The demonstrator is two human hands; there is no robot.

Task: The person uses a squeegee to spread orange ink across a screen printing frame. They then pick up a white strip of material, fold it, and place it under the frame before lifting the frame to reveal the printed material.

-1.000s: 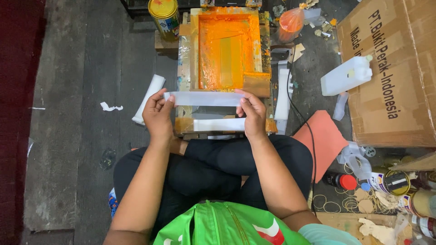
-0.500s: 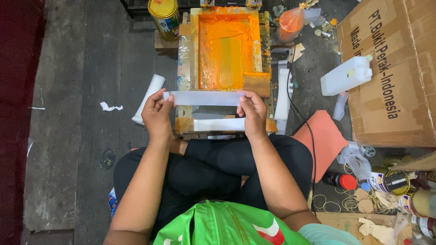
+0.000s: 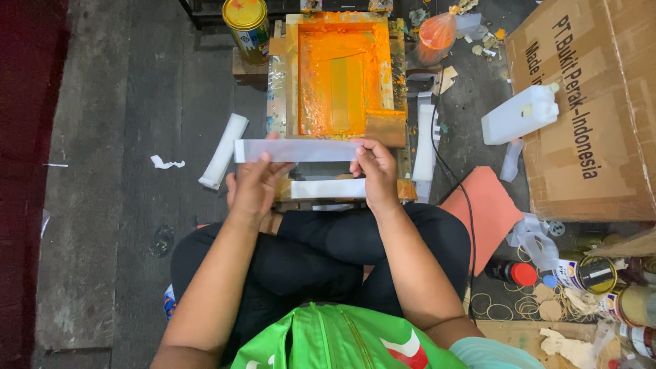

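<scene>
Head view: left hand (image 3: pixel 254 186) and right hand (image 3: pixel 374 171) both pinch a long white strip (image 3: pixel 295 150), held level just in front of the orange-inked screen frame (image 3: pixel 342 72), above a second strip (image 3: pixel 328 188).

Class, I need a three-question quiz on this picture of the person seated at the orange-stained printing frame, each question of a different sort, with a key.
1. True or false: both hands grip the long translucent white plastic strip.
2. Which lies nearest the right hand? A the white plastic jug, B the flat white strip stack, C the yellow metal can.
3. What colour ink covers the wooden-framed printing screen?

Key: 1 true: left hand beneath the strip, right hand at its end. 2 B. 3 orange.
</scene>
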